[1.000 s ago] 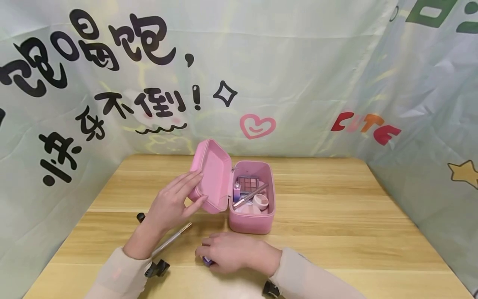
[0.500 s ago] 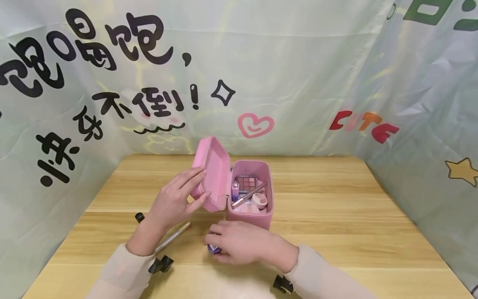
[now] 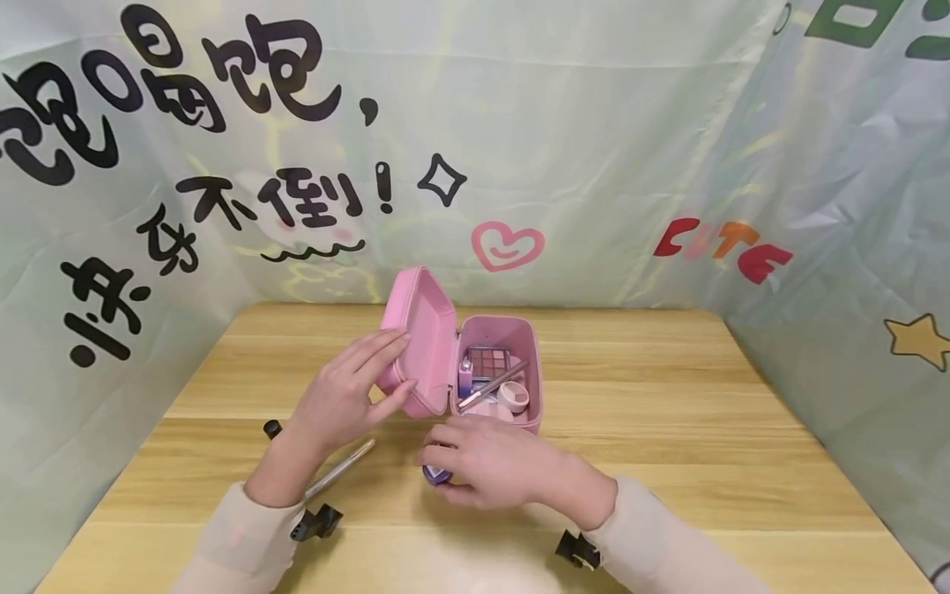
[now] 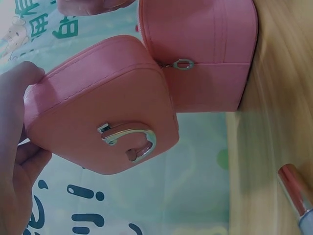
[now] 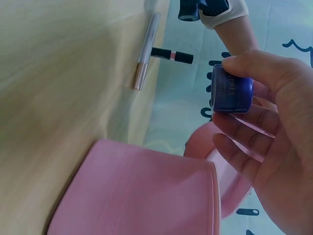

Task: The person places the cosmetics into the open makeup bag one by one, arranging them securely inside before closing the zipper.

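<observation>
A pink cosmetic case (image 3: 525,429) stands on the table, its hinged lid (image 3: 433,351) swung out to the left. My left hand (image 3: 341,404) holds the lid by its outer edge; the left wrist view shows the lid's top with a metal-trimmed handle (image 4: 146,147). Between thumb and fingers, my right hand (image 3: 500,462) pinches a small dark blue cosmetic jar (image 5: 232,90) just in front of the case. Inside the case lie an eyeshadow palette (image 3: 486,360), a slim metallic pen (image 3: 490,388), a small white round pot (image 3: 514,397) and a pink-and-purple tube (image 3: 465,379).
A silver pen-like tube (image 3: 341,468) lies on the wooden table (image 3: 668,462) beside my left forearm. Behind that forearm shows the end of a black tube (image 3: 272,428). Printed cloth (image 3: 609,165) walls in the table at the back and sides.
My right hand has lifted the blue jar and moved it away from me and slightly right, to the case's front. The left hand stays on the lid.
</observation>
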Motion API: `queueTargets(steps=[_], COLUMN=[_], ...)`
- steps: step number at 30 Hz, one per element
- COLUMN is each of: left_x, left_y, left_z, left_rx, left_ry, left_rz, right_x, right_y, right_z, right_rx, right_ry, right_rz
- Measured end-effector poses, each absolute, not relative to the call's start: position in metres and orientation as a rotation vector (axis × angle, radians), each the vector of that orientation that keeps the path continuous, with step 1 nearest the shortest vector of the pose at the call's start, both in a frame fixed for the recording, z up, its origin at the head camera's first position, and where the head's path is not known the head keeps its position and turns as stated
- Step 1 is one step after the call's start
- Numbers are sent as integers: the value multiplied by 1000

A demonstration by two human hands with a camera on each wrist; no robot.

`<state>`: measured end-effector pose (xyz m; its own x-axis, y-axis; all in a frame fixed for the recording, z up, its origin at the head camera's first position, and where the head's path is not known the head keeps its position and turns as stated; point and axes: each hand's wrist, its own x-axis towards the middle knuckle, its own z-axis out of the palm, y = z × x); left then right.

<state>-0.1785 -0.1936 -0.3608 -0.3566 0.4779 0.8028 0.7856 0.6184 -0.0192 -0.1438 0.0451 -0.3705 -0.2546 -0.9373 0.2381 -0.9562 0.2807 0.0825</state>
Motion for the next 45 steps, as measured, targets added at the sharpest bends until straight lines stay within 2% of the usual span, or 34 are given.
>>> queueTargets(steps=[19,45], left_x=[-179,-179], left_y=[-196,-195], left_z=[-360,-362], left_rx=[-1009,-993], left_ry=[-2040,-2038], left_rz=[-460,-454], right_x=[-164,-218], right_y=[68,92], right_z=[-356,-365], right_rx=[1610,1491], right_ry=[-2276,-2390], right_rz=[149,232])
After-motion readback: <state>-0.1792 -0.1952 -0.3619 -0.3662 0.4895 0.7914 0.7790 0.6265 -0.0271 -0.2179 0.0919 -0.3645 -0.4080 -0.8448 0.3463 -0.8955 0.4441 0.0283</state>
